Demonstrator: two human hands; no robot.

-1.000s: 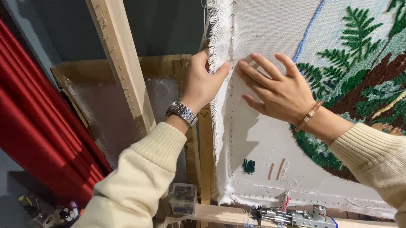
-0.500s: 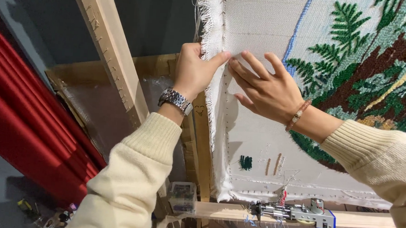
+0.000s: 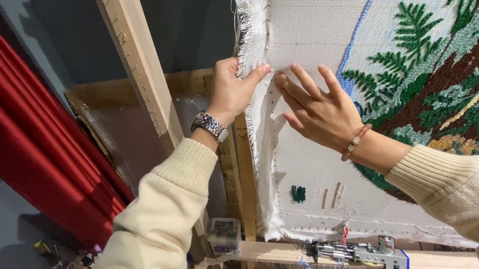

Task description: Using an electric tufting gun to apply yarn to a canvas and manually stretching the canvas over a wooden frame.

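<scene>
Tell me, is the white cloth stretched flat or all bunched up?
Mostly stretched flat. The white cloth lies smooth across the wooden frame; only its frayed edge curls where the left hand grips it.

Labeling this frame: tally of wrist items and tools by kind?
Wristwatch, on left hand: 1
Bead bracelet, on right hand: 1
Tufting gun on the frame's lower bar: 1
Total: 3

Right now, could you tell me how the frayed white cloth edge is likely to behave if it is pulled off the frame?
The frayed cloth edge would probably be floppy: it already folds where the left hand pinches it. Its loose threads suggest it may fray further. The tufted part looks thicker, so likely heavier; the right hand presses flat cloth.
</scene>
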